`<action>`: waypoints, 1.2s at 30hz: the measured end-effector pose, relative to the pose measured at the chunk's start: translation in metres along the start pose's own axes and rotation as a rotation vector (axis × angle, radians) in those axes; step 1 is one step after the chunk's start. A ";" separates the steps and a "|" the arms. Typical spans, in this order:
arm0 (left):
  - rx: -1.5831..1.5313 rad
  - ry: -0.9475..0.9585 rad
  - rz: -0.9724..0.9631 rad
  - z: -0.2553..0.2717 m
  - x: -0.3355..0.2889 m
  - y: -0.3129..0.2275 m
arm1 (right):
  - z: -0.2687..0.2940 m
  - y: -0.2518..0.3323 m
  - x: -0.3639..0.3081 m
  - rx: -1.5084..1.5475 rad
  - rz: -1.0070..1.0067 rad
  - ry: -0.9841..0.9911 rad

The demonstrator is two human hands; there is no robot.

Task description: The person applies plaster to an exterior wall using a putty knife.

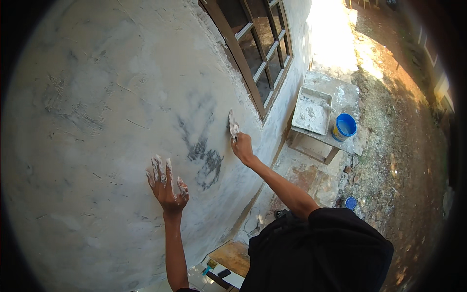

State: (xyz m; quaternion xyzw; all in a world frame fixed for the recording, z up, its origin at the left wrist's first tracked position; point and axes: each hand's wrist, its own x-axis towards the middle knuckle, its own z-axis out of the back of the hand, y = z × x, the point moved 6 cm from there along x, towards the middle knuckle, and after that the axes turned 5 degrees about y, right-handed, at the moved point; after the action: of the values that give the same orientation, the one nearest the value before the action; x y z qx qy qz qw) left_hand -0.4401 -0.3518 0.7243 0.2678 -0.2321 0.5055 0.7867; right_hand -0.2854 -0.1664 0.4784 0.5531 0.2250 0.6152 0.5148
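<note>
My right hand [242, 147] is closed round a putty knife [232, 121]. The knife's blade is coated in whitish plaster and is at the wall just left of the window's lower corner; whether it touches is hard to tell. Lower and to the left, my left hand [169, 187] is spread against or close to the wall, its fingers caked with plaster and holding nothing. The wall [97, 194] is greyish white, with trowel marks and rough spots. Between my hands, a dark grey patch [209, 168] shows through the pale coat.
A brown-framed window [259, 100] with panes is set in the wall. On the right, a low table [348, 90] bears a white tray [309, 130] of plaster and a blue bucket [342, 135]. A small blue container [350, 202] stands on the ground. A wooden-topped piece [233, 258] stands below.
</note>
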 end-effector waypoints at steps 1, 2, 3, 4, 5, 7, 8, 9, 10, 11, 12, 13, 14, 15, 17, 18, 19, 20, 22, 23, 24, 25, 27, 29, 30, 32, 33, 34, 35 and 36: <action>0.011 0.006 0.010 0.000 -0.002 0.001 | -0.012 0.013 -0.021 0.029 0.029 0.082; 0.016 0.008 0.015 0.002 -0.004 0.002 | -0.022 0.028 -0.044 0.061 0.059 0.165; 0.022 0.020 0.015 0.002 -0.004 0.002 | -0.027 0.042 -0.067 0.060 0.091 0.240; 0.027 0.032 0.014 0.002 -0.004 0.002 | -0.030 0.052 -0.085 0.059 0.120 0.313; 0.026 0.032 0.010 0.001 -0.004 0.003 | -0.026 0.052 -0.092 0.059 0.118 0.309; 0.016 0.003 0.010 0.002 -0.004 0.006 | -0.013 0.042 -0.103 0.152 0.074 0.334; 0.011 0.004 0.008 0.000 -0.002 0.005 | 0.003 0.032 -0.093 0.114 0.091 0.277; 0.000 0.000 0.005 -0.002 -0.001 0.004 | 0.020 0.021 -0.079 0.206 0.047 0.130; -0.010 -0.002 0.003 -0.001 0.000 0.003 | 0.037 0.016 -0.056 0.131 0.012 0.063; 0.000 -0.002 0.005 0.003 0.000 0.002 | 0.042 0.006 -0.034 0.146 -0.066 -0.006; -0.008 -0.002 0.000 -0.002 0.002 -0.001 | 0.054 0.000 -0.014 0.113 -0.039 -0.133; -0.008 0.000 -0.002 -0.002 0.003 -0.002 | 0.053 -0.007 0.002 0.083 -0.028 -0.170; -0.008 -0.002 -0.005 -0.002 0.003 -0.004 | 0.049 -0.010 0.002 0.084 -0.028 -0.173; -0.006 0.005 -0.006 -0.003 0.001 -0.004 | 0.038 -0.010 0.003 0.086 -0.037 -0.121; 0.002 0.010 -0.006 0.001 -0.002 -0.004 | 0.012 -0.007 -0.007 0.079 -0.007 -0.052; 0.026 0.031 0.006 0.000 -0.007 -0.001 | 0.003 0.014 -0.024 0.099 0.014 0.025; 0.040 0.046 0.007 -0.001 -0.006 -0.002 | -0.009 0.025 -0.044 0.084 0.023 0.066; 0.038 0.050 0.009 -0.001 -0.007 -0.002 | -0.018 0.044 -0.066 0.080 0.025 0.195; 0.027 0.040 0.016 0.000 -0.005 -0.002 | -0.036 0.066 -0.107 0.073 0.041 0.331; 0.028 0.042 0.014 0.000 -0.005 0.000 | -0.033 0.068 -0.116 0.093 0.053 0.345; 0.035 0.040 0.006 -0.001 -0.005 0.002 | -0.026 0.065 -0.122 0.113 0.064 0.360; 0.039 0.038 -0.001 0.000 -0.005 0.002 | -0.015 0.053 -0.118 0.125 0.043 0.291; 0.047 0.028 0.012 0.007 -0.008 0.003 | 0.014 0.031 -0.085 0.148 -0.032 0.114; 0.046 0.027 0.019 0.009 -0.008 0.003 | 0.044 0.002 -0.035 0.127 -0.166 -0.060; 0.029 0.011 0.018 0.004 -0.005 0.001 | 0.052 -0.019 -0.012 0.091 -0.227 -0.129; 0.016 -0.001 0.019 0.004 -0.005 0.000 | 0.044 -0.034 0.022 -0.006 -0.154 -0.159; 0.020 0.004 0.022 0.004 -0.005 -0.001 | 0.036 -0.035 0.023 -0.006 -0.153 -0.159; 0.018 0.012 0.024 0.001 -0.007 -0.001 | 0.023 -0.031 0.025 -0.009 -0.134 -0.116; 0.023 0.014 0.027 0.004 -0.008 0.000 | 0.007 -0.020 0.026 -0.003 -0.111 -0.069; 0.027 0.024 0.025 0.006 -0.009 0.000 | -0.002 -0.004 0.015 0.005 -0.020 -0.087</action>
State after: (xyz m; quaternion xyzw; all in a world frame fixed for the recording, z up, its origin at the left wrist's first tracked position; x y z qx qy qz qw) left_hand -0.4440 -0.3620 0.7227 0.2695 -0.2189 0.5215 0.7794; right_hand -0.2836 -0.1512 0.4807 0.5786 0.2094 0.5847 0.5287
